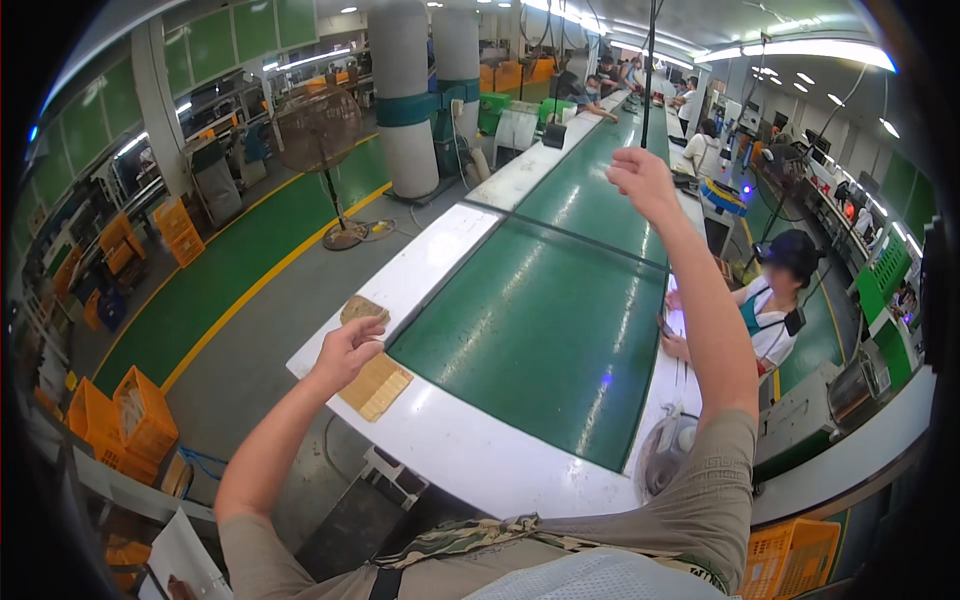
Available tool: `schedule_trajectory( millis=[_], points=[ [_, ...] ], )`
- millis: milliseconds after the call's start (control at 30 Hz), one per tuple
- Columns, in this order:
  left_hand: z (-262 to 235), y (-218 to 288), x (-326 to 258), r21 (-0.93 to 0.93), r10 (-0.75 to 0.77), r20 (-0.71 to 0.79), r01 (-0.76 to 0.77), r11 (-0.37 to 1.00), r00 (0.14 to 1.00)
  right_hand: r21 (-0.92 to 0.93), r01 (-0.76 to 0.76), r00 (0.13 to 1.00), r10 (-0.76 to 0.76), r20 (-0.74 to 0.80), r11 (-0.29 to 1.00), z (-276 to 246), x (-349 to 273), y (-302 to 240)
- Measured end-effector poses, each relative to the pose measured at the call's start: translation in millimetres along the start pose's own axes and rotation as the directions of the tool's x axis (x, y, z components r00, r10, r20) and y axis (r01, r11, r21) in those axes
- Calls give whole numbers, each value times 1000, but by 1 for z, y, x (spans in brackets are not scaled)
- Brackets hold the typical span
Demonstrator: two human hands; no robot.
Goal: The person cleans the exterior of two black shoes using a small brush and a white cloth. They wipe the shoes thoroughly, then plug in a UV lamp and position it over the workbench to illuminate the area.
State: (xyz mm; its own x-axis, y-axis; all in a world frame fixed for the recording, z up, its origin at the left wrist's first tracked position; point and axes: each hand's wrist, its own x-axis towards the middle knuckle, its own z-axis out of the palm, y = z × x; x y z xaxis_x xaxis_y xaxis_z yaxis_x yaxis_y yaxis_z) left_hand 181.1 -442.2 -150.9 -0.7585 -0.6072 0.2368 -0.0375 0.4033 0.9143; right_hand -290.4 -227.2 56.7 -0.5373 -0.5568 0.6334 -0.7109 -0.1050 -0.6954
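My left hand (347, 356) hovers over the near left corner of the white table edge (450, 240), its fingers loosely stretched and nothing visible in them. Just beyond it lies a mottled brown, rounded piece (362, 309). Beneath and nearer to me is a flat tan piece (374, 388) with a lighter banded end, partly covered by the hand. My right hand (642, 180) is raised above the green conveyor belt (530, 330), fingers loosely bent and slightly apart, holding nothing that I can see. A thin black hanging rod (651, 70) meets its outline; whether they touch is unclear.
A co-worker (785, 300) sits along the right side, hands at the belt's edge with a small dark object. A round metal fan (668, 452) is close by my right arm. Orange crates (125, 425) stand at left, a pedestal fan (318, 130) beyond. Several people work farther down the belt.
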Motion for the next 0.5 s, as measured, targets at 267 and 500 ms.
schedule_trajectory(
  millis=[267, 500],
  points=[
    [19, 75, 170, 54, 167, 194, -180, 982, 967, -145, 289, 912, -318, -258, 946, 20, 157, -74],
    [63, 116, 355, 27, 429, 67, -431, 902, 901, -629, 105, 818, -427, -387, 770, 53, 237, -118]
  ],
)
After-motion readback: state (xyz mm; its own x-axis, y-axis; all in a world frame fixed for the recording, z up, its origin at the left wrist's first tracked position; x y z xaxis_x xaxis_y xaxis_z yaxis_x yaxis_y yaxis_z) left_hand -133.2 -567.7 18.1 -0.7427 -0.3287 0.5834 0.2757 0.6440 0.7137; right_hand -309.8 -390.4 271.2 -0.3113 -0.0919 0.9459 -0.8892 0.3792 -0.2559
